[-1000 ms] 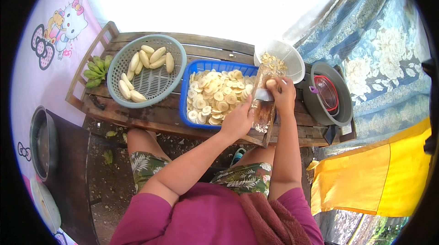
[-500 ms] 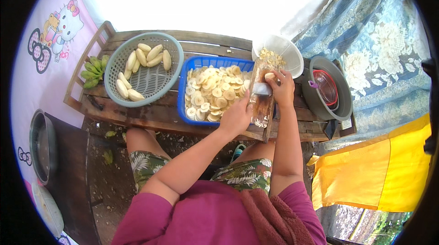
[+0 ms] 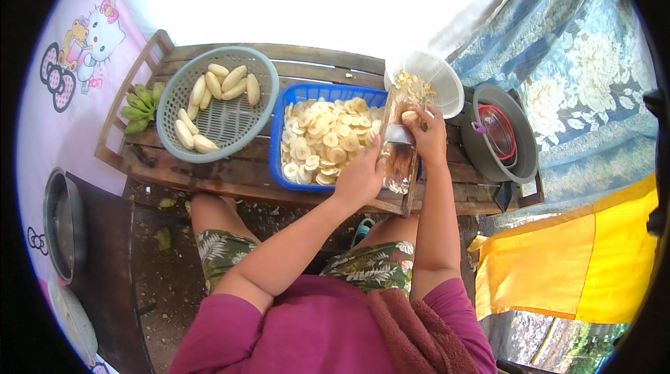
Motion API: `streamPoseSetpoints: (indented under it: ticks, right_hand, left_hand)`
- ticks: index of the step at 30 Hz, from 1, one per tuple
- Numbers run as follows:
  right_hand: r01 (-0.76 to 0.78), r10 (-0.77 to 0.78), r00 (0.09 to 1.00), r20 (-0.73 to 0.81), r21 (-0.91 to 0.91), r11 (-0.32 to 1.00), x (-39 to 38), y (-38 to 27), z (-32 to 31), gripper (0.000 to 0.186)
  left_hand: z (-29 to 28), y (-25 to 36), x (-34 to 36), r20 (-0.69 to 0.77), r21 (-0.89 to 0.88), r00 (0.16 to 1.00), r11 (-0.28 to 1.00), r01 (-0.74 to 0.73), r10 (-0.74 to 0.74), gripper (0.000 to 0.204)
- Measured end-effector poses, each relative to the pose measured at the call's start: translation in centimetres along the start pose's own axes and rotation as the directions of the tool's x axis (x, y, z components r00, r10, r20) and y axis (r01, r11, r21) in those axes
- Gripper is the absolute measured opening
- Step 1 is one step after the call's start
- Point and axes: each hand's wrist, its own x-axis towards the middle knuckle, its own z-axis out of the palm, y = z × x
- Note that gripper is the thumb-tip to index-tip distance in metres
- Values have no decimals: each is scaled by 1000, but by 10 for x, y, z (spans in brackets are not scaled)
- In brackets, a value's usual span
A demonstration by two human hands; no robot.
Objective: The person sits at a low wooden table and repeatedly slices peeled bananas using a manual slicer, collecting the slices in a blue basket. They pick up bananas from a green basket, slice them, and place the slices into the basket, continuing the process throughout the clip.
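A wooden slicer board (image 3: 403, 163) with a metal blade lies tilted over the right side of a blue basket (image 3: 279, 158). My left hand (image 3: 361, 175) is closed on the board's left edge; its far fingers are partly hidden. In my right hand (image 3: 430, 137) a short piece of peeled banana (image 3: 410, 116) is pinched, at the upper edge of the blade. Many round banana slices (image 3: 328, 138) fill the basket under and beside the board. Pale crumbs stick to the board's near end.
On the slatted wooden bench (image 3: 209, 173), a grey-green colander (image 3: 227, 117) holds several peeled bananas, with green bananas (image 3: 139, 107) to its left. Behind the board stands a white bowl (image 3: 447, 91) with banana bits; a grey basin (image 3: 481, 148) containing a red-rimmed bowl is at the right.
Both hands stay on the slicer board and banana piece. The right hand and the piece have shifted very slightly; the rest looks the same.
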Motion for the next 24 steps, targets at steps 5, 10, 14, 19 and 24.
streamPoseSetpoints:
  ticks: [5,10,14,19,24]
  right_hand:
    - [51,-49,997,67,-28,998,-28,-11,-16,36]
    - [76,-55,986,155,-136,988,-100,-29,-39,35]
    - [112,-109,993,45,-56,992,-35,-9,-16,36]
    - [45,-45,999,-10,-3,999,12,-2,-2,35]
    - [119,-109,991,81,-125,985,-81,-15,-29,36]
  left_hand:
    - [-5,4,1,21,21,1000,1000,-13,13,56]
    - [1,0,-2,-31,32,997,997,-65,66,57]
    - [1,0,-2,-16,18,999,999,-47,47,57]
    - [-8,7,0,21,10,1000,1000,5,-5,56]
    - [-7,7,0,45,-9,999,1000,17,-17,56]
